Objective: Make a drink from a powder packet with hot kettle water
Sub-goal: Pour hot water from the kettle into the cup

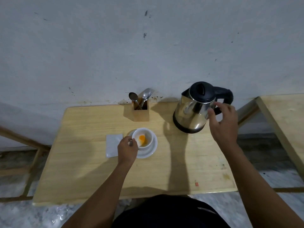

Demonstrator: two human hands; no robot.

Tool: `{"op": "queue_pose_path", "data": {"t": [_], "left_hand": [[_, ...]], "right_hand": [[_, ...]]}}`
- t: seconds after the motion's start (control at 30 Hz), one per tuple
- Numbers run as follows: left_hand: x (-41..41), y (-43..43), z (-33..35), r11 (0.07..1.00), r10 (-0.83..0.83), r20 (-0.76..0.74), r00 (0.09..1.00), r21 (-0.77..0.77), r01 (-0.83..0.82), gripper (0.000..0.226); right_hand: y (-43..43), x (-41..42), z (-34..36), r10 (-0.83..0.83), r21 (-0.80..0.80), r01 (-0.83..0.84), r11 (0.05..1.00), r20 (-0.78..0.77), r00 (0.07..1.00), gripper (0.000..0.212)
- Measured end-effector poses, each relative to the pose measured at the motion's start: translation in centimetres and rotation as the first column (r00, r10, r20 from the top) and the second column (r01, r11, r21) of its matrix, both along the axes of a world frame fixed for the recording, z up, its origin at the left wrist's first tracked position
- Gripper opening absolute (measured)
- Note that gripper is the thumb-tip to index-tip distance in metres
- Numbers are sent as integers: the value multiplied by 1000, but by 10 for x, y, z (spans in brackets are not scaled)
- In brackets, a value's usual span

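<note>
Head view, looking down on a pale wooden table (pixel 98 170) set against a scuffed grey wall. White cup (pixel 142 137) sits upright on a white saucer (pixel 148 153) near the table's middle; a small heap of orange powder (pixel 142 138) lies inside it, with yellowish staining low on the inner wall. Left hand (pixel 127 148) at the cup's near-left rim, fingers curled shut around a thin metal handle, probably a spoon (pixel 131 143); only a short piece shows, so its bowl end cannot be made out. Just left of the saucer, partly under that hand, lies a flat white square packet (pixel 112 144). Kettle (pixel 195 109): shiny steel body, black lid, black base, black handle; stands upright at the back right of the table, spout toward the left, handle toward the right. Right hand (pixel 223 122) beside the handle, fingers spread and loose, fingertips at the steel wall, not yet wrapped on the grip. Wooden holder (pixel 141 112) at the back centre, against the wall, holds a spoon and forks with their heads up.
</note>
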State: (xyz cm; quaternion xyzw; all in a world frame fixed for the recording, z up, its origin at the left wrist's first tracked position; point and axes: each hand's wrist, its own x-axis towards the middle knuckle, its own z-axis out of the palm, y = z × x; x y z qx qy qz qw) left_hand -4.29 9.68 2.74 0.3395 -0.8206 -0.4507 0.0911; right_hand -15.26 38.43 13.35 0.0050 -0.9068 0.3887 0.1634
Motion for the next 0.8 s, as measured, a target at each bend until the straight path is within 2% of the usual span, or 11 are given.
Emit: {"op": "queue_pose_path", "data": {"t": [0.07,0.17,0.33,0.53,0.67,0.7,0.8], "left_hand": [[-2,5,0,999,31,4,1000,-15,-31,20],[-5,12,-1,997,81,11,997,-20,-81,20],[-11,25,3,981,183,17,983,-72,-181,21],[-19,35,7,956,249,49,967,-171,-237,25],[-22,39,12,955,251,97,963,-188,-230,28],[-22,38,12,956,251,112,961,-186,-228,28],[-22,38,13,959,254,139,957,-166,-230,30]], "right_hand": [[12,-21,5,-35,8,35,999,38,999,46],[31,-55,6,25,11,-26,1000,104,994,57],[46,-102,9,224,-8,-225,974,147,964,47],[62,-146,12,427,-161,-397,904,267,864,40],[68,-160,7,418,-128,-399,908,316,851,77],[68,-162,6,415,-132,-393,910,313,855,81],[67,-163,3,416,-156,-387,909,272,868,70]]}}
